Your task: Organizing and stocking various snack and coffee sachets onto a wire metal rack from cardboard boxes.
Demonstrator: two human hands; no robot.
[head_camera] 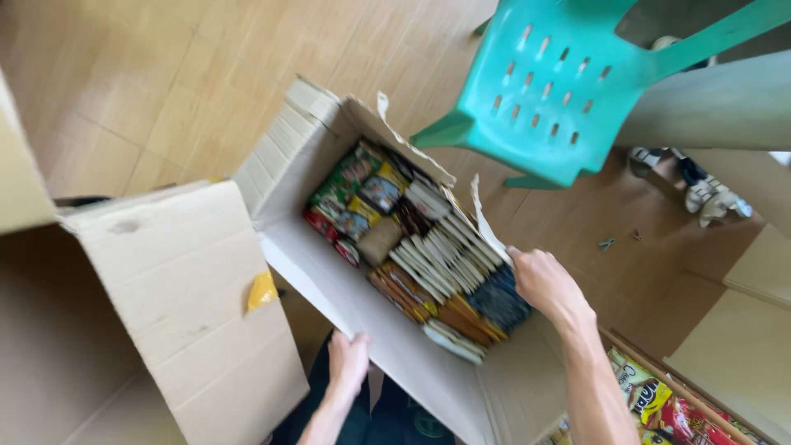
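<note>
An open cardboard box (329, 288) lies on the wooden floor, packed with rows of colourful snack packets (420, 247). My left hand (348, 363) grips the near edge of the box's wide front flap. My right hand (540, 280) reaches over the far right side and pinches the torn edge of a side flap (486, 218). Neither hand touches the packets.
A second, larger cardboard box (156, 305) stands at the left with a yellow packet (262, 290) at its edge. A green plastic chair (560, 82) stands behind. Sandals (709, 194) lie at the right, and more snack packets (659, 404) sit at lower right.
</note>
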